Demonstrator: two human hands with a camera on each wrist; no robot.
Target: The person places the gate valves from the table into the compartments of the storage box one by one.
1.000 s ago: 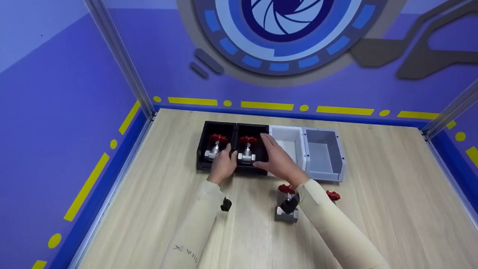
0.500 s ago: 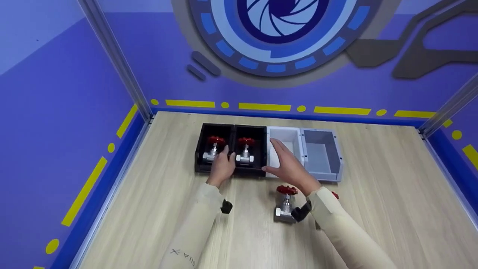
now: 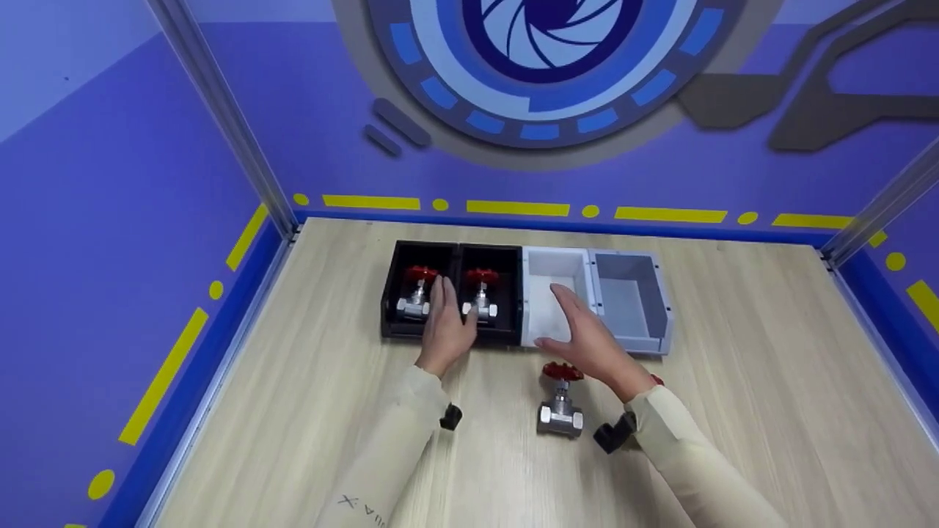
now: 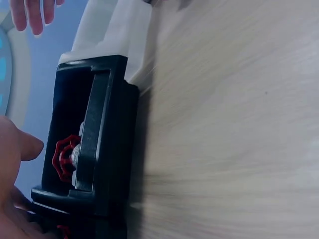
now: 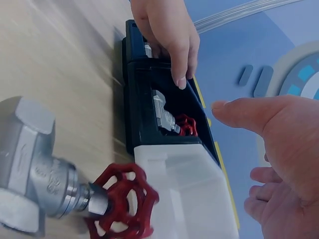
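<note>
Our left hand (image 3: pixel 449 331) is reaching over the black bins (image 3: pixel 499 336), fingers straight, seemingly grasping nothing; our right hand (image 3: pixel 590 346) is hovering by the white bin (image 3: pixel 539 304), fingers spread, released. Binned valves (image 3: pixel 481 301) are standing wheel-up, probably for stability; a nearer valve (image 3: pixel 560 403) is standing on the table (image 3: pixel 293 411).

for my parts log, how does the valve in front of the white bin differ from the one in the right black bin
The front valve stands on the wooden table, while the bin valve sits inside the black bin. The front valve is nearer the head camera; the bin valve is farther back. Both are silvery, with red tops.
</note>
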